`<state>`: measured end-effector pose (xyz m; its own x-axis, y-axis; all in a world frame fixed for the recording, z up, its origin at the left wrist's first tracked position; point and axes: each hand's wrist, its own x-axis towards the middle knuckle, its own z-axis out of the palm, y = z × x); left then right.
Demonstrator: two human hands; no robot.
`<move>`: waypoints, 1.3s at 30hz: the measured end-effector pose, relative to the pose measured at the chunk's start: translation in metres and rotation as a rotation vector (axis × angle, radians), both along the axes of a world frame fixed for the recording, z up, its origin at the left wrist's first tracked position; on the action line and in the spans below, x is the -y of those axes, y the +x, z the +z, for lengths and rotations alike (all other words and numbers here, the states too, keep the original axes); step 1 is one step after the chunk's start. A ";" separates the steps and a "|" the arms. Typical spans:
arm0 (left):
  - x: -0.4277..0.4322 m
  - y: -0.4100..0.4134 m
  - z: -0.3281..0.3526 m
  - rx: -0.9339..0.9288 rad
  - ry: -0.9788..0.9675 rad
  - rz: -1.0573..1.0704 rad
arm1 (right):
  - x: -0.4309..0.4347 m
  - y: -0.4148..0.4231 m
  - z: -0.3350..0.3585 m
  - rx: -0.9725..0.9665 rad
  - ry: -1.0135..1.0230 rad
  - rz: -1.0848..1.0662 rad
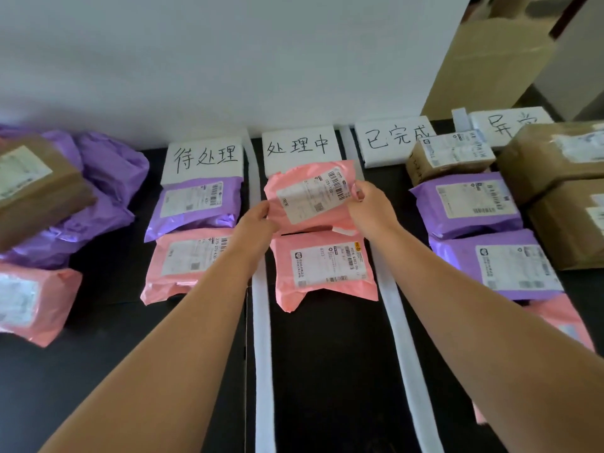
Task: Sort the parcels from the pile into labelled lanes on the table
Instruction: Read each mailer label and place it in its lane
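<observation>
Okay, you had the pink parcel (310, 197) pinched at both side edges, left hand (256, 223) on its left edge and right hand (367, 199) on its right. It sat at the far end of the middle lane, up against the 处理中 card (297, 147), just beyond the second pink parcel (323, 266). Best bet was to lower it flat, label up, between the foam strips (261, 322), keep the writing uncovered, and release both sides together.

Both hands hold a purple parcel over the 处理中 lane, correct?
No: it is a pink parcel, not purple. The head view shows the left hand and right hand holding it over the 处理中 lane.
</observation>
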<state>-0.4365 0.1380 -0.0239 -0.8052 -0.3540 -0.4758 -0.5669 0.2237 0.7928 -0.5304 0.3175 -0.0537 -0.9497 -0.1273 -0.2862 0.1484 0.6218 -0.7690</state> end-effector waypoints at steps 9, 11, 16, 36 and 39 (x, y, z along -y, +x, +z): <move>-0.004 0.005 0.005 0.061 -0.107 -0.130 | -0.004 0.008 -0.003 0.062 0.021 0.047; -0.004 0.012 0.007 0.025 -0.127 -0.130 | -0.006 0.011 0.000 0.039 0.044 0.028; -0.007 0.042 0.019 0.019 -0.220 -0.107 | -0.006 0.034 0.020 -0.025 0.047 0.048; 0.139 0.296 0.061 -0.049 -0.312 -0.012 | 0.137 0.310 0.115 -0.151 0.029 0.210; 0.177 0.343 0.062 -0.025 -0.318 0.015 | 0.177 0.355 0.110 -0.101 0.035 0.230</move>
